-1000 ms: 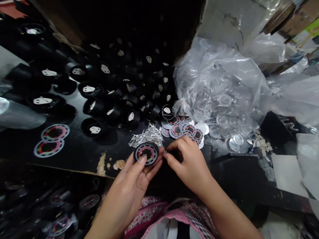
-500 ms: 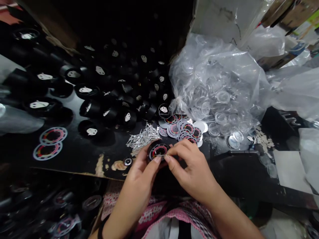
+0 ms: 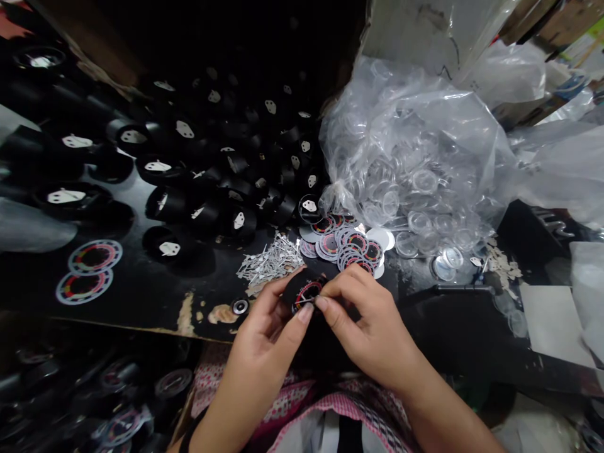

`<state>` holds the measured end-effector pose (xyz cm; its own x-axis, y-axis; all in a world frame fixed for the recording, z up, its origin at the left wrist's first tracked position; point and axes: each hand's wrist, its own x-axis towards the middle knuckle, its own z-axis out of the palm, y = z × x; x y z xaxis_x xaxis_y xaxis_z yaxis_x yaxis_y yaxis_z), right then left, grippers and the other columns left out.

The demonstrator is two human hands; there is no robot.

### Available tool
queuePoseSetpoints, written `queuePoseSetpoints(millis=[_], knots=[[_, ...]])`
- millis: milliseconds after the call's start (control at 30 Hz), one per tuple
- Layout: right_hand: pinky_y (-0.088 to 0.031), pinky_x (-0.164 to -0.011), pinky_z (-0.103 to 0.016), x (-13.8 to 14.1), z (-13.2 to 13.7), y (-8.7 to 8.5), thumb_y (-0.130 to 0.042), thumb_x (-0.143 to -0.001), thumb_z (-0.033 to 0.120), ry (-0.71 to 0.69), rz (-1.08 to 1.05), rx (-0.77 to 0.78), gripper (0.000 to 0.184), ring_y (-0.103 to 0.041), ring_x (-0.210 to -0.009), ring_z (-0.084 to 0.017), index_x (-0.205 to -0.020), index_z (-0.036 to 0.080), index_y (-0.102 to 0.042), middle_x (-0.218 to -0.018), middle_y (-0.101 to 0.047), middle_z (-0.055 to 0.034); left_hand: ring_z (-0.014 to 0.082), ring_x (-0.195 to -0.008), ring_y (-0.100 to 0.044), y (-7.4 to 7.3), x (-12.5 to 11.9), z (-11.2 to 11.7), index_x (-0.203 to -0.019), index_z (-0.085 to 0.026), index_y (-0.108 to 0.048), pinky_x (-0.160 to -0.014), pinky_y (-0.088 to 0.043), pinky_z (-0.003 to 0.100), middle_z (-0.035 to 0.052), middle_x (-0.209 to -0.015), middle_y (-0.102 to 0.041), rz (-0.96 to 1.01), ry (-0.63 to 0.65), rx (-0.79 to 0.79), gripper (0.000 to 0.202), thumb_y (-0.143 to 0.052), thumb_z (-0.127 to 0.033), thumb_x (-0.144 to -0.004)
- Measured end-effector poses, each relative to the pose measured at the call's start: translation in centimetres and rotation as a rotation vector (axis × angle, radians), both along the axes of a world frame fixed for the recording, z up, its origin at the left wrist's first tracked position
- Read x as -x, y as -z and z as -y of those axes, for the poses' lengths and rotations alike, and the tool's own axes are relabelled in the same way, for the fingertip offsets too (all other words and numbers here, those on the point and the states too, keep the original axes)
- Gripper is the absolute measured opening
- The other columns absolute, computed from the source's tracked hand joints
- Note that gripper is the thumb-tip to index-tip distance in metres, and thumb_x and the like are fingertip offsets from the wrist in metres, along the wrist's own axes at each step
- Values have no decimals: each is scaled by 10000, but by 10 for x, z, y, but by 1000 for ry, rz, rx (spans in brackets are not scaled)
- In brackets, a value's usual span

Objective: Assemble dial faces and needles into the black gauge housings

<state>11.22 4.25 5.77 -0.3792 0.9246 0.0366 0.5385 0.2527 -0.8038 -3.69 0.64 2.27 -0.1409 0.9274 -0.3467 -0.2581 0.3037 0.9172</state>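
Observation:
My left hand (image 3: pixel 271 327) is closed around a round black gauge (image 3: pixel 302 290), its dial marked in red and white and tilted toward my right hand. The left thumb presses the lower rim. At the dial's near right edge, my right hand (image 3: pixel 356 311) pinches the end of a thin pale needle (image 3: pixel 307 301) between thumb and forefinger; the fingertips partly hide it. Just beyond the gauge lies a pile of loose pale needles (image 3: pixel 271 259). Printed dial discs (image 3: pixel 356 248) are heaped to the right of that pile.
Many black gauge housings (image 3: pixel 202 214) crowd the back left. A clear bag (image 3: pixel 415 132) of transparent covers sits at the back right. Two dial rings (image 3: pixel 85 286) lie at the left, a small black round part (image 3: pixel 240 306) near the front edge, and a white card (image 3: pixel 557 324) at the right.
The gauge has tilted, its dial turning more to the right, and the left thumb has shifted slightly right along its rim. The right hand keeps its pinch at the dial's edge.

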Motion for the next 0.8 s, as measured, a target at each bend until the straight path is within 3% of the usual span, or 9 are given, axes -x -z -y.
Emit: queuePoseSetpoints(millis=[200,467,800], knots=[[-386,-722,-300,-5,1,-2,-579,-965,240,-27,-58,45,131,-548,-794,-137,-842,212,-616,-828,-589,14,249,-977,-720,-6,0,-1,-997,-267,-717,-896,-574,336,34,-1001,-762,0,-5,20,259,-782,-349,-760],[-395,-756,-296,-7,2,-3,-583,-965,235,-43,-127,67,148,-547,-793,-130,-822,207,-605,-807,-584,22,247,-985,-716,-5,5,5,-1044,-282,-726,-888,-575,317,26,-1021,-743,-104,30,2,291,-788,-331,-763],[-404,-755,-286,-4,10,-6,-562,-969,209,-1,-75,17,201,-536,-746,-127,-768,205,-548,-758,-567,27,255,-968,-719,-9,-1,8,-972,-293,-741,-887,-573,323,20,-1004,-751,-183,-24,-66,254,-796,-265,-726]])
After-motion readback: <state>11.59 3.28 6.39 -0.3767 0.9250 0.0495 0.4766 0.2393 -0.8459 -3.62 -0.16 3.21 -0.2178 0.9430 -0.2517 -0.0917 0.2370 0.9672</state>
